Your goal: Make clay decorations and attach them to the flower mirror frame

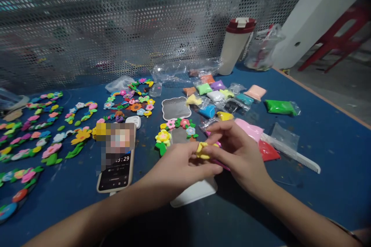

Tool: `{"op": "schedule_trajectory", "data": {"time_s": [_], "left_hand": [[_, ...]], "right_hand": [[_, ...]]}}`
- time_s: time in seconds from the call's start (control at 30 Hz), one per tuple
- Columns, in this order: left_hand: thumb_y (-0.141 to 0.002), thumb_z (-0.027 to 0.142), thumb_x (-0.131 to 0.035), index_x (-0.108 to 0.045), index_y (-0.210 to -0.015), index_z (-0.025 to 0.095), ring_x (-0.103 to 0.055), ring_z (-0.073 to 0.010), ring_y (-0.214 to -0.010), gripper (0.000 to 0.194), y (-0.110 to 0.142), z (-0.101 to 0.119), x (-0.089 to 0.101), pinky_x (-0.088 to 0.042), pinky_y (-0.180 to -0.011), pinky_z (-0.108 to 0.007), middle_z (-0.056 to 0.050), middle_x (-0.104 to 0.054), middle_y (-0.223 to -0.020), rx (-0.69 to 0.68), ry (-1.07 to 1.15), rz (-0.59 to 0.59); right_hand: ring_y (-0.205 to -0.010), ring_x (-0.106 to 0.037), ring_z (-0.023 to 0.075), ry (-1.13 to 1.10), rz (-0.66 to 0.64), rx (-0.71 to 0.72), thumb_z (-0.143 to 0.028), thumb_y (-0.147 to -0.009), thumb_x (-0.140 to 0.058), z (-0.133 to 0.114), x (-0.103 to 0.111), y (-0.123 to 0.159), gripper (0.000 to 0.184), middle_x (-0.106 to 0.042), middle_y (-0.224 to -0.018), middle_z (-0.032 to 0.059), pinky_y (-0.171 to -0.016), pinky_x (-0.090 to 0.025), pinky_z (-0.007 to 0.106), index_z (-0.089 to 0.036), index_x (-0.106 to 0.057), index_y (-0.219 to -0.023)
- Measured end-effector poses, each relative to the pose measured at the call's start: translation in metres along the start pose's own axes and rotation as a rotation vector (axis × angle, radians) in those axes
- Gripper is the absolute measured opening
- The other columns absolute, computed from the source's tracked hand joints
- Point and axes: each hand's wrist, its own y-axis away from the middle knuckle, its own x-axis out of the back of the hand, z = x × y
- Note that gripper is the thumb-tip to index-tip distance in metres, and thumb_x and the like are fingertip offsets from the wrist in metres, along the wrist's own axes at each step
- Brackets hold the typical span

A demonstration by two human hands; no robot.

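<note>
Nearby, clear plastic packets (pixel 236 88) hold modelling clay (pixel 216 95) in bright colours.

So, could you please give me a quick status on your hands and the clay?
Left hand, right hand pinching yellow clay. White card beneath. Phone beside left hand.

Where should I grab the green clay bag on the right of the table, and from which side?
Probably best to pinch the clear plastic end of the green clay bag, coming from the right. That end sticks out flat past the soft, plump body, with the bare blue table beyond it. From the left, you'd reach past the peach packet.
</note>
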Motion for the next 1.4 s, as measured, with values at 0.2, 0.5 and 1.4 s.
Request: {"op": "schedule_trajectory", "data": {"time_s": [0.2, 0.5, 1.4], "left_hand": [[-0.088, 0.042, -0.041, -0.059, -0.071, 0.015, -0.059, -0.014, -0.054, 0.036, 0.008, 0.0, -0.005, -0.046, -0.054, -0.022, -0.004, -0.065, -0.061, 0.087, -0.091, -0.078], [-0.087, 0.028, -0.051, -0.057, -0.102, 0.013, -0.066, -0.0151, -0.072, 0.022, 0.003, -0.003, 0.002, -0.048, -0.064, -0.025, -0.013, -0.069, -0.097, 0.046, 0.158, -0.205], [-0.082, 0.071, -0.034, -0.065, -0.094, 0.012, -0.068, -0.018, -0.061, 0.067, 0.002, -0.004, 0.004, -0.046, -0.051, -0.023, -0.017, -0.071, -0.093, 0.057, 0.257, -0.348]], "right_hand": [[-0.059, -0.044, 0.0098, 0.122, -0.19, -0.011, -0.029, -0.087, -0.054, -0.003, 0.004, -0.003, 0.021, -0.044, -0.066, -0.0045, -0.052, -0.036, 0.022, -0.021, -0.047, -0.07], [-0.052, -0.041, 0.01, 0.15, -0.005, -0.047, -0.041, -0.092, -0.044, 0.001, 0.011, -0.008, 0.034, -0.043, -0.058, -0.0043, -0.046, -0.036, 0.021, -0.021, -0.046, -0.065], [-0.081, -0.067, 0.0159, 0.014, -0.269, -0.029, -0.026, -0.078, -0.069, -0.01, 0.016, -0.007, 0.01, -0.071, -0.084, 0.0007, -0.075, -0.055, 0.031, -0.027, -0.073, -0.087]]}}
